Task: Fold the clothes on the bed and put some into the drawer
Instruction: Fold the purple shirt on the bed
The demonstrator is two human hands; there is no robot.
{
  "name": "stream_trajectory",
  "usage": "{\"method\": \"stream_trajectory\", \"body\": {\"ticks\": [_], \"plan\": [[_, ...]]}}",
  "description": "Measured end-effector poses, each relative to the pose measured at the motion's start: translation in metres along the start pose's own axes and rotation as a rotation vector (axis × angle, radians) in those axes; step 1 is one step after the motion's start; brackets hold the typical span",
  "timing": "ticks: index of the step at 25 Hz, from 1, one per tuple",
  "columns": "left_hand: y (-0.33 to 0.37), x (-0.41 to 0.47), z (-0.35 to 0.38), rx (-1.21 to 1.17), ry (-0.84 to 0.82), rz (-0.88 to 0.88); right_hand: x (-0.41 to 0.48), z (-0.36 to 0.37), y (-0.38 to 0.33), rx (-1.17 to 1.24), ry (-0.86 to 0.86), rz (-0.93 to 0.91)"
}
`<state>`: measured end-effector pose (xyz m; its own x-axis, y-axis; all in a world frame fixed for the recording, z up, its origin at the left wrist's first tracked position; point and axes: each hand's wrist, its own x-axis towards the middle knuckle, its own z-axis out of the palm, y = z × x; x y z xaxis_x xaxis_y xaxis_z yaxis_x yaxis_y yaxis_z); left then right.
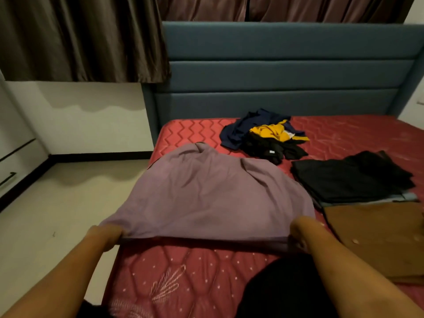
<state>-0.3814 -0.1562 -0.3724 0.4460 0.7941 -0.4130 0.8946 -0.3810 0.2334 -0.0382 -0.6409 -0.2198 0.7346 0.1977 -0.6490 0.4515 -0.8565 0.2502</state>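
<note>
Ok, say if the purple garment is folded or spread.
Spread: purple garment lies unfolded on the mattress, left hand and right hand holding its hem.

Brown garment (378,237) cut off by right edge

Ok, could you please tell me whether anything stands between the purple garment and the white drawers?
Nothing visible does. The left hand and right hand grip the purple garment by its near edge; only bare floor lies between the bed and the white drawers. The other clothes lie to its right.
</note>
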Motion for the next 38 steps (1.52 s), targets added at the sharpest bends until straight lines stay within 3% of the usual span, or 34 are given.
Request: {"method": "stream_trajectory", "body": {"ticks": [1,2,6,8,12,14,19,21,23,27,31,34,36,38], "plan": [[0.012,-0.018,-0.004,0.085,-0.067,-0.022,0.002,0.000,0.001,0.033,0.024,0.002],[0.008,-0.030,-0.010,0.191,-0.128,-0.150,0.006,0.000,0.002,0.015,0.007,0.020],[0.046,-0.122,-0.052,0.409,-0.149,-0.364,0.019,0.002,0.008,-0.088,-0.214,0.085],[0.061,-0.122,-0.065,0.457,-0.117,-0.278,0.026,-0.002,0.009,-0.013,-0.179,0.076],[0.103,-0.095,-0.099,0.430,0.111,-0.099,0.078,-0.014,0.017,0.234,0.083,0.015],[0.125,-0.063,-0.124,0.268,0.183,-0.022,0.085,-0.025,0.021,0.393,0.208,0.065],[0.213,-0.034,-0.144,-0.612,0.510,0.092,0.105,-0.032,0.023,0.694,0.500,0.184],[0.249,-0.045,-0.118,-0.544,0.439,0.296,0.117,-0.028,0.021,0.749,0.524,0.232],[0.277,-0.058,-0.076,-0.307,0.217,0.455,0.126,-0.020,0.018,0.763,0.527,0.240],[0.300,-0.083,0.022,0.067,0.000,0.532,0.137,0.004,0.010,0.875,0.544,0.169],[0.316,-0.106,0.062,0.184,-0.066,0.552,0.135,0.003,0.017,0.990,0.653,0.219],[0.329,-0.122,0.071,0.255,-0.100,0.622,0.130,0.009,0.018,1.072,0.739,0.077],[0.336,-0.133,0.083,0.308,-0.114,0.669,0.126,0.025,0.020,0.998,0.703,0.013],[0.342,-0.141,0.093,0.341,-0.101,0.687,0.119,0.037,0.023,0.888,0.643,0.069]]}}
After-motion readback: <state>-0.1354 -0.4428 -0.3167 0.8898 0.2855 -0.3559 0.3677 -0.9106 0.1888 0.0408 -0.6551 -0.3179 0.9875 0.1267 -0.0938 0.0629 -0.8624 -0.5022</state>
